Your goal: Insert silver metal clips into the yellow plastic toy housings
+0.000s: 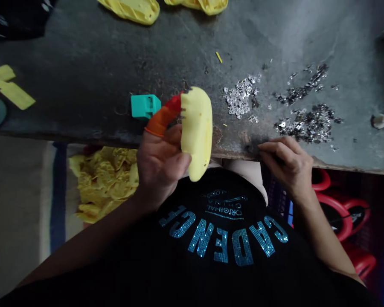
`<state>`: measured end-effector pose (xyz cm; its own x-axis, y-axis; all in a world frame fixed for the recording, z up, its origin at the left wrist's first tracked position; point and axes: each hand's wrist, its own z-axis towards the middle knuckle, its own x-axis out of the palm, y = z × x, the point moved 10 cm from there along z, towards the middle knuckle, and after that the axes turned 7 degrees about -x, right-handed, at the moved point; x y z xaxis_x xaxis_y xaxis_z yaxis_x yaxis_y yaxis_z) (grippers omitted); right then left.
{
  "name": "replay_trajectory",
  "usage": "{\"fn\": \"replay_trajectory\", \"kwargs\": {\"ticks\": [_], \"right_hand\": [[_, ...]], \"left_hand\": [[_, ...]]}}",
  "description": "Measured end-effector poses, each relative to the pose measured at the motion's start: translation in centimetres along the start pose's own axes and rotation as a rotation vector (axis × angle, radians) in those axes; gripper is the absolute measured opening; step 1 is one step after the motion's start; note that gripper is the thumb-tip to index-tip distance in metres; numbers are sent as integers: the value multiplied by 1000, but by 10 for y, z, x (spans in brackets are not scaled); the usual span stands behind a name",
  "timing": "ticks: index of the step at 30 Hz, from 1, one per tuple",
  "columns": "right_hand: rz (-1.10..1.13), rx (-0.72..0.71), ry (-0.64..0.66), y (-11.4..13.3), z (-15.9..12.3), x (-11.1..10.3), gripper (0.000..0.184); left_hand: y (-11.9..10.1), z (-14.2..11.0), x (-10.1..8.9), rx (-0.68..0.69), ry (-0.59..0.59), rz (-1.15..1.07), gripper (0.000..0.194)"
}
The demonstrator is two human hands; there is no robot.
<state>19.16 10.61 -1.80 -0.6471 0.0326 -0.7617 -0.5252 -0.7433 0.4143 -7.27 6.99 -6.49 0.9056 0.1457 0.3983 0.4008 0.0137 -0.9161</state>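
Note:
My left hand (156, 164) is closed around a pale yellow moulded plastic piece (196, 132), held upright above the table's near edge. The piece is long and rounded, with notches along its left side. An orange and red finger cover (160, 121) sits on one of this hand's fingers. At the table edge rests my right hand (288, 164), its fingertips pinched together; whatever is between them is hidden. Just beyond it lies a heap of small metal clips (313, 123). A second, shinier pile of clips (241, 96) is further left.
A teal block (142, 106) stands on the dark table (92, 85). More yellow pieces (134, 9) lie at the far edge, and yellow strips (16, 94) at the left. Below the table are a heap of yellow pieces (109, 183) and red rings (336, 213). A small stone-like lump (379, 121) is at right.

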Motion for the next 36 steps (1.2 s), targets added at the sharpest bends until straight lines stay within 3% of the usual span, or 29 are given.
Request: {"fn": "replay_trajectory", "kwargs": {"ticks": [3,7,14,20,26,31,36], "right_hand": [[-34,-39,65,3,13,14,12],[-94,-6,148,-11,33,29,13],[-76,72,92,-20,30,15,9],[35,48,129,-4,26,18,6],[347,-76,82,41,47,-13,27],[243,-199,220,62,54,-17,30],[127,-335,279,78,53,-18,29]], "left_hand": [[2,-15,10,-5,63,-79,69],[13,-20,10,-137,32,-163,65],[25,-25,8,-336,-3,-264,66],[31,-21,30,-437,129,-321,59],[54,-39,58,-702,351,-346,60],[57,-49,65,-727,371,-330,62],[59,-57,73,-742,415,-365,58]]}}
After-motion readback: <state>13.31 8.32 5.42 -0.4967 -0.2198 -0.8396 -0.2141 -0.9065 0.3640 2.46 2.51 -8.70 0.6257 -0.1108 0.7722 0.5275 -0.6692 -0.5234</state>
